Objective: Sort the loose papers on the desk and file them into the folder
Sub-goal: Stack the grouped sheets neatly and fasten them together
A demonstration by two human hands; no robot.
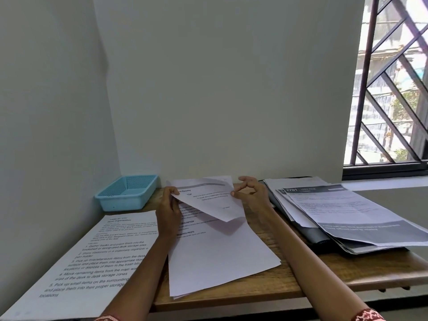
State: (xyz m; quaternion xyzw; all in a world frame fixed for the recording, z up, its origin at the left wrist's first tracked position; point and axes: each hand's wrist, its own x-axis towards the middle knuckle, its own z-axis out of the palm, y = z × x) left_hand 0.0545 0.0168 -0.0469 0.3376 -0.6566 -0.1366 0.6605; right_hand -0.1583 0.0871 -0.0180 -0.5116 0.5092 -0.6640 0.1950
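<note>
A stack of printed papers (220, 256) lies in the middle of the wooden desk (324, 274). Its top sheet (208, 200) is lifted and curled over. My left hand (168, 212) pinches that sheet's left corner. My right hand (252, 193) pinches its right edge between thumb and forefinger, the other fingers spread. A dark folder (310, 235) lies at the right under a fanned pile of papers (342, 212). One large printed sheet (92, 260) lies on the left of the desk.
A light blue plastic basket (127, 193) stands in the back left corner against the wall. A window with a dark metal grille (393, 89) is at the right. The desk's front edge runs close to my forearms.
</note>
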